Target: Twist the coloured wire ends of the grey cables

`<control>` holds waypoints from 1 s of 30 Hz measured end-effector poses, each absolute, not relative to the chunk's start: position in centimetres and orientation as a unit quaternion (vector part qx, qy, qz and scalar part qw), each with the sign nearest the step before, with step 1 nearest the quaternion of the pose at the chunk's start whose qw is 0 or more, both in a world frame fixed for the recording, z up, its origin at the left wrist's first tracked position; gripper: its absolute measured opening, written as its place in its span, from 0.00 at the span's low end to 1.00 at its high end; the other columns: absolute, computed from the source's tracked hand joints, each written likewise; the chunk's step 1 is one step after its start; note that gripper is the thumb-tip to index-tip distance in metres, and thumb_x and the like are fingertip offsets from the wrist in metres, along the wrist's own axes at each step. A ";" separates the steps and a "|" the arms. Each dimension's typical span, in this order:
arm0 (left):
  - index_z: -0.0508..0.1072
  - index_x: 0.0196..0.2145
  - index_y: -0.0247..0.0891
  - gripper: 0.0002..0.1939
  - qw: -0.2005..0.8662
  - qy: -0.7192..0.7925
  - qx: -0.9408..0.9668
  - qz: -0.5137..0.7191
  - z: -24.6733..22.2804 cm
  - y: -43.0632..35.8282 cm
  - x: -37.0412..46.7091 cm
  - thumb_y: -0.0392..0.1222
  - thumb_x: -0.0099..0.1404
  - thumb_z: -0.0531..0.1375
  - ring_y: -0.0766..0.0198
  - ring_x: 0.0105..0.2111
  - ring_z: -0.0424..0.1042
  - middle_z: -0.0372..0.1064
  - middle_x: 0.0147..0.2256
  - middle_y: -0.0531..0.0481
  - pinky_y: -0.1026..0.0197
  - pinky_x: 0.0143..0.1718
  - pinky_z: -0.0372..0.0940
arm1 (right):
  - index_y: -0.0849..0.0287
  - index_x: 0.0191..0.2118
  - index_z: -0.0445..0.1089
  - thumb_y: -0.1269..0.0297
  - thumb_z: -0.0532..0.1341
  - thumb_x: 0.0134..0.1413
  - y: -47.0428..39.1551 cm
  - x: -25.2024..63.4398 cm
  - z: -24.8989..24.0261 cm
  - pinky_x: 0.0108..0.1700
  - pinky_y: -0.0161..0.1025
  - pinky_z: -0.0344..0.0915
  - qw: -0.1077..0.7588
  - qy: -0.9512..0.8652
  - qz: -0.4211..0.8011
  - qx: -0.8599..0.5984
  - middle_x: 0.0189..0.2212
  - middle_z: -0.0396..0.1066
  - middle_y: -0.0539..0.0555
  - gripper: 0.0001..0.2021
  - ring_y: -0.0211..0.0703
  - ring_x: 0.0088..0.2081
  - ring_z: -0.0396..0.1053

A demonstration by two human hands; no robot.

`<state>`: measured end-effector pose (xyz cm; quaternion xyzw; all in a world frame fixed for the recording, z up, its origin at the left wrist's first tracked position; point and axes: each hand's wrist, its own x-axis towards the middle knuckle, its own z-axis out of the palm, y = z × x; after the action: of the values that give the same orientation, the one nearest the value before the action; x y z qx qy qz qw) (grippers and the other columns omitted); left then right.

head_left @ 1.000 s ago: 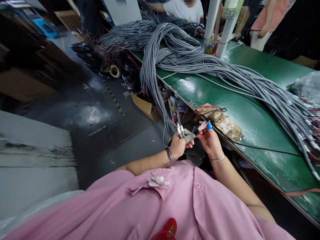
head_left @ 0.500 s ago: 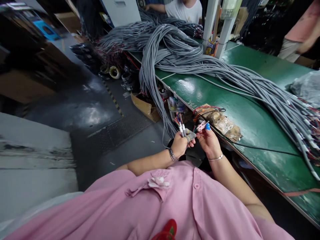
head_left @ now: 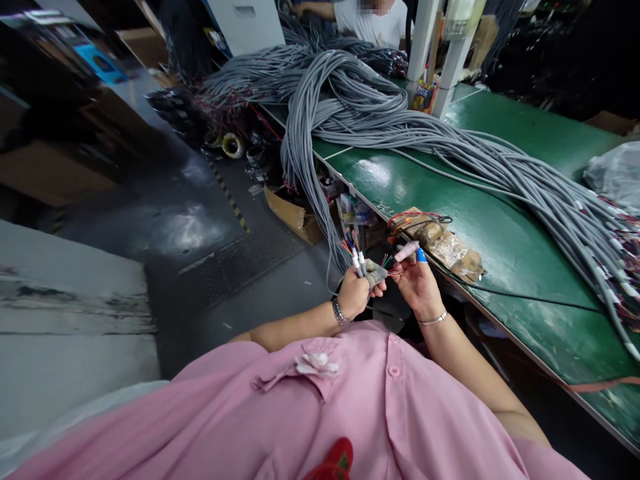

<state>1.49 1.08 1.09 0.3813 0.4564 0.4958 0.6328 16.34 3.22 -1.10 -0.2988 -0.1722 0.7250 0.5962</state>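
My left hand is closed around several grey cables, whose ends point up by the thumb. White bands ring two of them, and coloured wires fan out above. Grey and yellowish coverings are on its fingertips. From the same hand, thin red and green wires stick out toward the right. There my right hand pinches the thin red wires by their ends. One of its fingers has a pale pink wrap and another a blue one. Both hands are just off the table's near edge.
Long grey cable bundles lie across the green table and hang over its edge. A taped brown bundle with cords rests at that edge. Below stands an open cardboard box. Across the table is a person in white.
Both hands have shifted slightly, the left one a little left and down. The pink-wrapped finger of my right hand is now straighter. A person in pink at the far right has left view.
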 end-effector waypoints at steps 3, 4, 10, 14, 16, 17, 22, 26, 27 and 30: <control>0.68 0.25 0.35 0.14 0.630 0.457 0.383 0.498 0.9 0.8 1.0 0.48 0.53 0.65 0.71 0.14 0.64 0.68 0.18 0.53 0.68 0.14 0.53 | 0.54 0.35 0.73 0.44 0.63 0.49 2.8 16.9 -1.4 0.33 0.34 0.68 0.554 -0.189 0.744 -0.322 0.34 0.74 0.50 0.18 0.36 0.30 0.69; 0.68 0.25 0.35 0.14 0.629 0.456 0.385 0.499 0.8 0.7 0.9 0.48 0.53 0.65 0.71 0.14 0.64 0.68 0.18 0.53 0.68 0.14 0.53 | 0.54 0.35 0.73 0.43 0.63 0.48 2.6 17.0 -1.3 0.33 0.34 0.68 0.529 -0.204 0.754 -0.332 0.34 0.75 0.51 0.19 0.37 0.31 0.70; 0.69 0.26 0.35 0.12 0.618 0.450 0.419 0.490 0.3 0.5 1.0 0.47 0.56 0.64 0.72 0.15 0.65 0.69 0.19 0.53 0.69 0.15 0.54 | 0.58 0.35 0.74 0.52 0.68 0.46 1.2 17.0 0.2 0.35 0.36 0.65 0.456 -0.320 0.741 -0.376 0.31 0.73 0.52 0.15 0.36 0.29 0.67; 0.69 0.26 0.35 0.12 0.611 0.451 0.439 0.481 -0.1 0.3 1.2 0.47 0.56 0.63 0.71 0.15 0.65 0.69 0.19 0.53 0.69 0.15 0.54 | 0.57 0.34 0.73 0.56 0.69 0.44 0.9 16.3 0.6 0.32 0.34 0.62 0.472 -0.361 0.681 -0.428 0.29 0.71 0.49 0.13 0.33 0.27 0.63; 0.69 0.25 0.35 0.13 0.611 0.452 0.452 0.468 -0.3 0.3 1.1 0.47 0.55 0.63 0.71 0.15 0.65 0.69 0.19 0.52 0.69 0.15 0.54 | 0.57 0.32 0.73 0.57 0.70 0.43 0.9 16.0 0.5 0.31 0.34 0.60 0.489 -0.383 0.642 -0.449 0.27 0.70 0.48 0.11 0.33 0.26 0.62; 0.69 0.25 0.35 0.13 0.612 0.452 0.460 0.458 -0.4 0.3 1.1 0.48 0.55 0.63 0.71 0.15 0.66 0.69 0.19 0.52 0.69 0.15 0.55 | 0.57 0.31 0.73 0.57 0.70 0.43 0.9 15.9 0.5 0.31 0.34 0.60 0.495 -0.392 0.629 -0.454 0.26 0.70 0.47 0.11 0.34 0.26 0.62; 0.67 0.23 0.34 0.16 0.635 0.447 0.507 0.374 -0.2 0.4 0.8 0.49 0.54 0.64 0.70 0.14 0.66 0.69 0.18 0.51 0.68 0.15 0.55 | 0.58 0.29 0.73 0.58 0.69 0.43 0.9 16.3 0.7 0.32 0.37 0.63 0.464 -0.428 0.657 -0.411 0.23 0.71 0.47 0.10 0.36 0.24 0.65; 0.67 0.22 0.34 0.17 0.650 0.446 0.494 0.366 0.5 0.5 0.9 0.51 0.54 0.64 0.70 0.14 0.65 0.68 0.17 0.51 0.68 0.15 0.54 | 0.58 0.27 0.73 0.61 0.70 0.42 0.8 16.2 0.7 0.33 0.38 0.64 0.479 -0.407 0.653 -0.423 0.23 0.72 0.48 0.08 0.36 0.25 0.67; 0.67 0.22 0.34 0.18 0.649 0.448 0.484 0.379 0.6 0.5 0.9 0.52 0.54 0.64 0.71 0.14 0.65 0.68 0.17 0.51 0.68 0.15 0.54 | 0.58 0.27 0.73 0.62 0.70 0.41 0.8 16.1 0.6 0.32 0.37 0.64 0.492 -0.382 0.653 -0.431 0.23 0.72 0.48 0.08 0.36 0.25 0.67; 0.68 0.21 0.34 0.18 0.644 0.448 0.456 0.420 0.8 0.4 1.1 0.53 0.53 0.65 0.71 0.15 0.65 0.68 0.18 0.51 0.68 0.16 0.54 | 0.58 0.26 0.71 0.64 0.69 0.41 1.0 15.9 0.0 0.29 0.35 0.64 0.518 -0.288 0.674 -0.441 0.21 0.70 0.46 0.07 0.35 0.24 0.65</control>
<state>1.12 0.44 0.85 0.4563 0.4483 0.4196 0.6440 15.91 1.01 0.04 -0.4406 -0.2881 0.6744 0.5177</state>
